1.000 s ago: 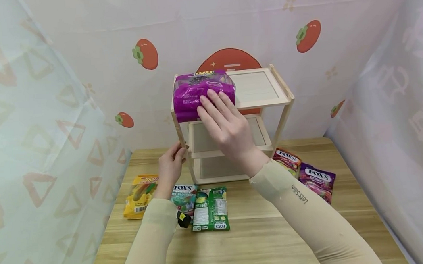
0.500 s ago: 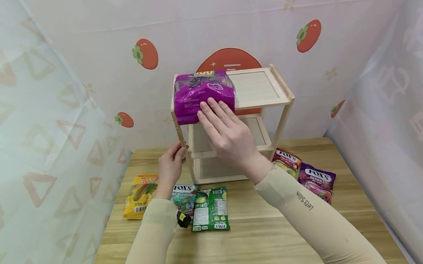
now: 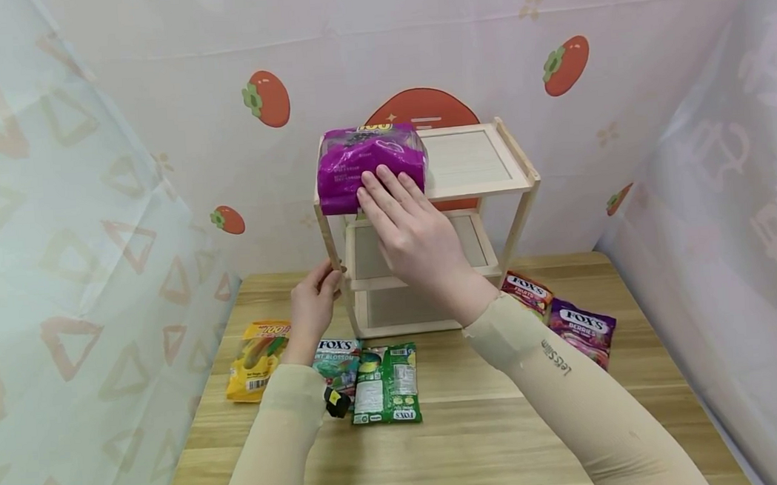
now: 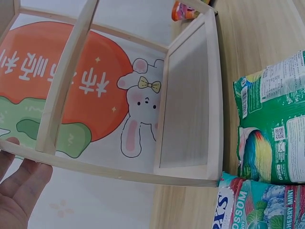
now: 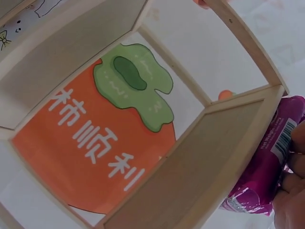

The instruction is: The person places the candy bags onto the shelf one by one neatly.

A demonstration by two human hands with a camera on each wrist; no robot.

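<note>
A purple candy bag (image 3: 370, 158) lies on the left part of the top tier of a small wooden shelf (image 3: 472, 190), its near end over the front edge. My right hand (image 3: 422, 240) rests on that near end with straight fingers; the thumb is hidden in the head view. The right wrist view shows the purple bag (image 5: 262, 176) against the tier's edge, with part of the right hand (image 5: 290, 200) beside it. Lower down, my left hand (image 3: 314, 295) pinches the shelf's left front post. In the left wrist view, fingertips (image 4: 35, 169) touch this wooden post.
On the wooden table (image 3: 468, 445), a yellow bag (image 3: 255, 362), a teal mint bag (image 3: 338, 360) and a green bag (image 3: 387, 387) lie at the left and in front of the shelf. A red bag (image 3: 528, 289) and a dark purple bag (image 3: 581, 331) lie to its right.
The right hand and the purple bag's near end dip slightly, then come up and back a little. My left hand and the shelf stay where they were.
</note>
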